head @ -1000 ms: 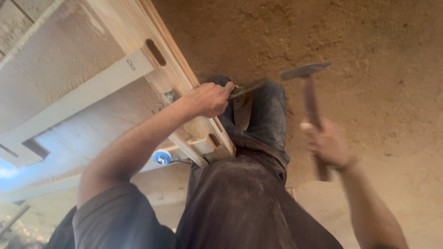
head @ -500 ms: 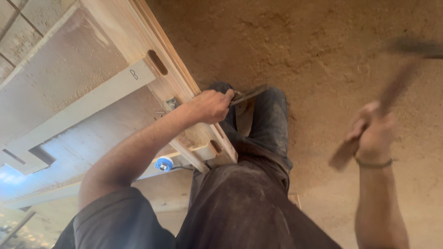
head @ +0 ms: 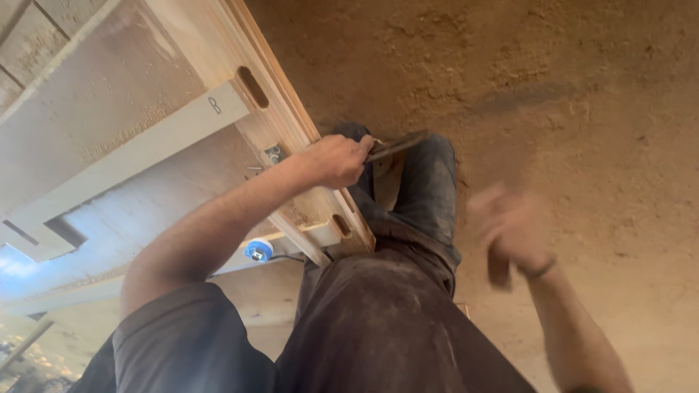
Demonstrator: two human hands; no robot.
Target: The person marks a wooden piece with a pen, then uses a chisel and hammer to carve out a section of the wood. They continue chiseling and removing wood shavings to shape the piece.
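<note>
Against the edge of the wooden door frame (head: 291, 138), my left hand (head: 336, 160) was closed in a fist around a chisel (head: 393, 147), whose dark metal shaft stuck out from my fingers away from the frame and over my knee. The fist sat on the frame's narrow edge, between the two slotted mortises: one oval mortise (head: 253, 87) lay further up the frame from my knuckles, and the other mortise (head: 341, 224) lay further down it, nearer my body. Just beside my wrist, on the frame's face, a small metal fitting (head: 273, 153) was set into the wood. A pale crosspiece (head: 145, 149) ran off from the frame near the upper mortise.

Well away from the frame, on its far side from the crosspiece, my right hand (head: 510, 229) was a blur over the sandy ground (head: 568, 87). It looked curled around a handle, perhaps a hammer's, but the smear was too heavy for me to tell whether it was gripping or loose. A dark band (head: 542, 271) showed at that wrist.

Below the lower mortise, against the frame's pale underside, a small blue round object (head: 258, 250) lay. My dusty dark trousers (head: 393, 320) filled the space between the frame and my right arm.
</note>
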